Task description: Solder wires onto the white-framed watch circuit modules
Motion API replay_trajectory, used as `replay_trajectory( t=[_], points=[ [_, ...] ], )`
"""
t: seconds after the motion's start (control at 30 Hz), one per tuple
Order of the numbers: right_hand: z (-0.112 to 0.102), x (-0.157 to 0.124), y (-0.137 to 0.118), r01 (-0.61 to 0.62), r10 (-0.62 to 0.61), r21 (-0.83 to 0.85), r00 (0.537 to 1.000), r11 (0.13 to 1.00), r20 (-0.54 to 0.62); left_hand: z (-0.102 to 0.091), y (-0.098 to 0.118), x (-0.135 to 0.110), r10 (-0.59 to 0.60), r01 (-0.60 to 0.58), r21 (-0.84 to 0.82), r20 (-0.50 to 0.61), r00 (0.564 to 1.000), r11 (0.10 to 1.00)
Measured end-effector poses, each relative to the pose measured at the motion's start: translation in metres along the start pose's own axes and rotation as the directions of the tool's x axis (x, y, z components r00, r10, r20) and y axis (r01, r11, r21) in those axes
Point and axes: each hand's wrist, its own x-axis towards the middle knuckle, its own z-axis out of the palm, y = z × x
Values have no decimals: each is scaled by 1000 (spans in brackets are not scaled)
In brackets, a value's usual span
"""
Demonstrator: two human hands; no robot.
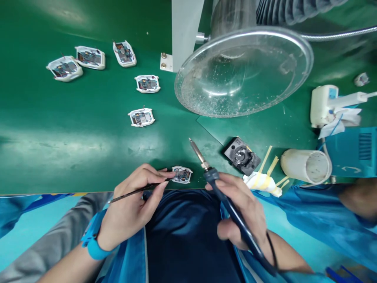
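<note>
My left hand (134, 204) pinches a thin dark tool, probably tweezers (138, 191), whose tip reaches a small white-cased circuit board (182, 174) lying at the near edge of the green table (73, 129). My right hand (240, 208) is wrapped round the blue handle of a soldering iron (212, 173). The iron's metal tip points up and left, and ends a little to the right of and above that board, clear of it.
Several more white-cased circuit boards (141, 117) lie on the table's left half. A clear round fume hood (244, 70) hangs at the upper right. A black holder (242, 155), a white tube (306, 166), a white dispenser (324, 105) and a blue box (353, 151) stand at the right.
</note>
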Motion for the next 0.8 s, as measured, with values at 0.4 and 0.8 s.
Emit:
replay_trajectory(
  t=[0.4,0.8],
  points=[
    [-24,6,-24,-204,226,-148,963,968,147,2,1,-2,-33,33,-31,-4,999,999],
    [-10,11,-21,-160,205,-244,964,956,172,2,-1,-3,0,0,-15,1,1000,1000]
  ],
)
